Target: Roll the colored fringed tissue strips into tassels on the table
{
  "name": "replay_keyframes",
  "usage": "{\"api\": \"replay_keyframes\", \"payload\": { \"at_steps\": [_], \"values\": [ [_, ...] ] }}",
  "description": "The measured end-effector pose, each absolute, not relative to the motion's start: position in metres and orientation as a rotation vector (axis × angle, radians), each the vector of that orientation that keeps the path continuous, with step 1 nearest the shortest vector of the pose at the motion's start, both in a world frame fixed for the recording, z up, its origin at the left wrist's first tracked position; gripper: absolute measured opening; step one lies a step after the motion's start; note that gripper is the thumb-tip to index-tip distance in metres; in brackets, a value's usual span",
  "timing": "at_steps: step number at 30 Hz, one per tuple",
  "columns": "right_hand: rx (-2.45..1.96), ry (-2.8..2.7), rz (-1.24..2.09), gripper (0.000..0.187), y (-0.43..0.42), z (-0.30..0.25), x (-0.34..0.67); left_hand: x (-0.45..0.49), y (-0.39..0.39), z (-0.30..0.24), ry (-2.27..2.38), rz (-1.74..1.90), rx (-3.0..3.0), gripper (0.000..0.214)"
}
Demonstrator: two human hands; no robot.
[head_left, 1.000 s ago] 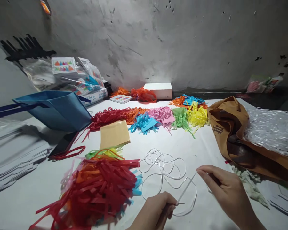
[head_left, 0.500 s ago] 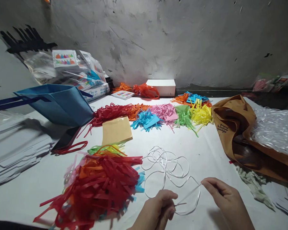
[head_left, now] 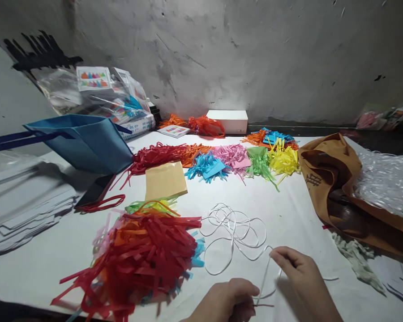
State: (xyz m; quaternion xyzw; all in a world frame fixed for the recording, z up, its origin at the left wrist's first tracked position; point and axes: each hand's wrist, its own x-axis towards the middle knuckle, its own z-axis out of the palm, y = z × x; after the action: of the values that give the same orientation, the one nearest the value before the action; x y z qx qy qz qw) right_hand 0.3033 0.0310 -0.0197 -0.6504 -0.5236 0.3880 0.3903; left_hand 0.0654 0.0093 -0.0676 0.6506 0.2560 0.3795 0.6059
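Note:
Near the front edge of the white table, my right hand pinches a white cord between thumb and fingertips. A short stretch of it runs down from there to my left hand, whose curled fingers close on it. A thin dark red piece pokes out from the left fingertips; its kind is not clear. The rest of the cord lies in loose loops beyond my hands, and one free end shows right of my right wrist. Left of the loops is a heap of red tissue-paper tassels with other colours beneath.
Behind lie a tan paper pad and a row of coloured tassels. A blue bag and stacked white sheets occupy the left. On the right, a brown bag holds a bundle of white cords.
My right hand has moved left and closer to my left hand, which has shifted slightly right and down. A free cord end now shows right of my right wrist.

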Motion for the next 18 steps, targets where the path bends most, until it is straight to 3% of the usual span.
{"api": "replay_keyframes", "payload": {
  "at_steps": [10, 18],
  "values": [
    [-1.631, -1.498, 1.122, 0.037, 0.041, -0.013, 0.267, 0.076, 0.017, -0.069, 0.326, 0.942, 1.381, 0.039],
    [-1.653, -1.512, 1.14, 0.041, 0.041, -0.015, 0.269, 0.069, 0.01, -0.023, 0.387, 0.917, 1.102, 0.024]
  ]
}}
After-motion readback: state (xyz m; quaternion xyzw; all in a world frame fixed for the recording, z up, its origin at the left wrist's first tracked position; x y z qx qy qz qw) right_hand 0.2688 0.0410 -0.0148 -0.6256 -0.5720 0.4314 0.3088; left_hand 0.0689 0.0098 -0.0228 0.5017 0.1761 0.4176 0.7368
